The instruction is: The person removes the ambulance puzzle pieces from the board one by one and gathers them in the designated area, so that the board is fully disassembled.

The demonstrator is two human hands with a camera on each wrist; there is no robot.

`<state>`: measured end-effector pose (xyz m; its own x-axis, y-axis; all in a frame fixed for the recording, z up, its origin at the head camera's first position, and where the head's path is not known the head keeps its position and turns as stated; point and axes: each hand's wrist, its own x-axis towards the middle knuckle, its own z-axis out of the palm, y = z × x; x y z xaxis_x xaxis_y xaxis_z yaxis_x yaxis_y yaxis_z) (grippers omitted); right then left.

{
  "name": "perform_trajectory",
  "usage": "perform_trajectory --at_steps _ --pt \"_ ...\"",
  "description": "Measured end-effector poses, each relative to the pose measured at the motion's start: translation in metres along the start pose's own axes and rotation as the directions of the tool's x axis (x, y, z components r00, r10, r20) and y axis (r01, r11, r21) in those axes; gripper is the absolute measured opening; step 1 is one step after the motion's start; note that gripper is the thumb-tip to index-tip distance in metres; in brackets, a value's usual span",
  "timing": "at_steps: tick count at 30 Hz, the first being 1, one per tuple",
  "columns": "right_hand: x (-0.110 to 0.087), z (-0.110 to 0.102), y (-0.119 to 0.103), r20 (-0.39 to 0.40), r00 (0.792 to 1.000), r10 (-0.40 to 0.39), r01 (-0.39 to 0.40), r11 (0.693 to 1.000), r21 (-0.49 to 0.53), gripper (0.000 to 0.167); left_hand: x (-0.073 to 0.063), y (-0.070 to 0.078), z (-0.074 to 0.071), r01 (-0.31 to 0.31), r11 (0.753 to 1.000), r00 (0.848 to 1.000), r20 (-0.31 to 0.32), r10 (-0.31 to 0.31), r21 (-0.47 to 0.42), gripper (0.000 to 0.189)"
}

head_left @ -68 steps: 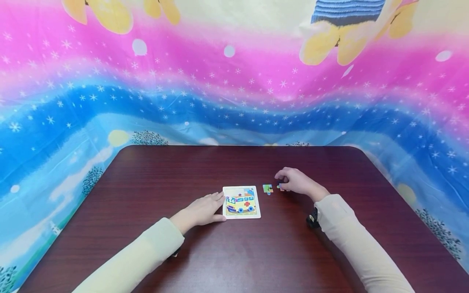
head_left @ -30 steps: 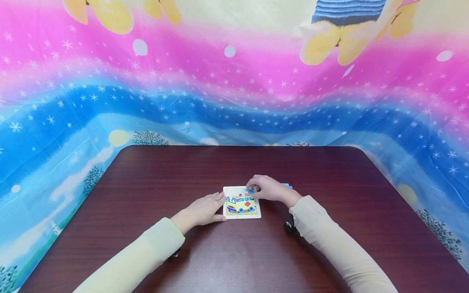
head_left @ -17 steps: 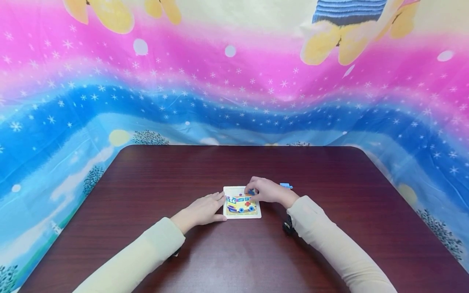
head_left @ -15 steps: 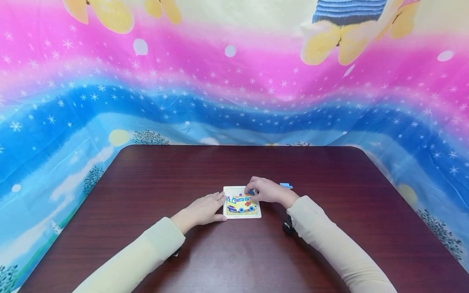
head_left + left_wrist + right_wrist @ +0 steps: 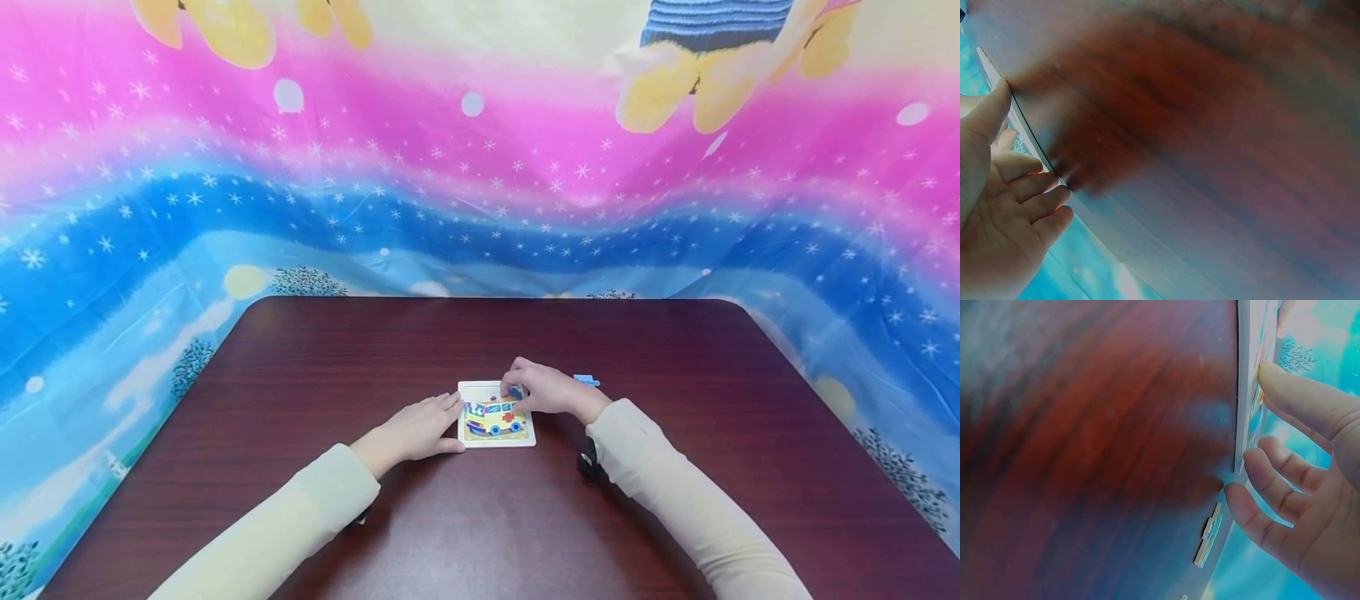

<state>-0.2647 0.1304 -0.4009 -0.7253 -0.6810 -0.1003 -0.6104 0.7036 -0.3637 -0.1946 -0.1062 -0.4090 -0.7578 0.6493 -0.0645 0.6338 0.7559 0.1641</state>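
A small white-framed jigsaw tray (image 5: 497, 445) lies on the table, with a yellow ambulance picture (image 5: 492, 418) made up inside and bare white backing along its upper left. My left hand (image 5: 414, 431) lies flat with straight fingers, fingertips and thumb (image 5: 999, 103) at the tray's left edge. Over the tray's upper right corner, my right hand (image 5: 547, 389) pinches a puzzle piece with blue on it (image 5: 515, 391), mostly covered by the fingers. In the right wrist view the thumb (image 5: 1285, 384) bears on the picture side while the other fingers curl beside the frame.
A blue loose puzzle piece (image 5: 587, 380) lies right of the tray, behind my right wrist. Another loose piece (image 5: 1209, 534) shows below the fingers in the right wrist view. The dark wooden table (image 5: 465, 333) ends at a patterned cloth (image 5: 480, 200).
My right hand has gone left from the loose pieces to the tray's upper right corner, bringing a puzzle piece. Lately it has shifted only slightly there. My left hand has stayed put.
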Motion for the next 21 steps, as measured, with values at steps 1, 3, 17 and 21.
perform_trajectory --at_steps 1,3,17,21 --pt "0.0001 0.0002 0.0001 -0.001 1.000 0.004 -0.004 1.000 0.001 0.018 0.0003 -0.0002 0.0003 0.000 1.000 1.000 0.000 0.000 0.001 0.068" --pt "0.0003 0.0004 0.0001 -0.002 1.000 0.009 -0.009 1.000 0.004 0.018 0.0007 -0.0007 0.0010 0.001 1.000 1.000 0.001 -0.001 0.007 0.068" --pt "0.0004 0.0004 0.0005 -0.017 0.998 0.059 -0.058 0.996 0.061 0.038 0.0002 -0.0001 -0.0003 0.010 1.000 1.000 0.011 -0.010 0.010 0.068" --pt "0.0003 -0.0004 0.0007 -0.012 0.998 0.070 -0.069 0.996 0.048 0.035 -0.0001 0.0002 -0.0008 0.011 1.000 1.000 0.017 -0.011 0.009 0.069"
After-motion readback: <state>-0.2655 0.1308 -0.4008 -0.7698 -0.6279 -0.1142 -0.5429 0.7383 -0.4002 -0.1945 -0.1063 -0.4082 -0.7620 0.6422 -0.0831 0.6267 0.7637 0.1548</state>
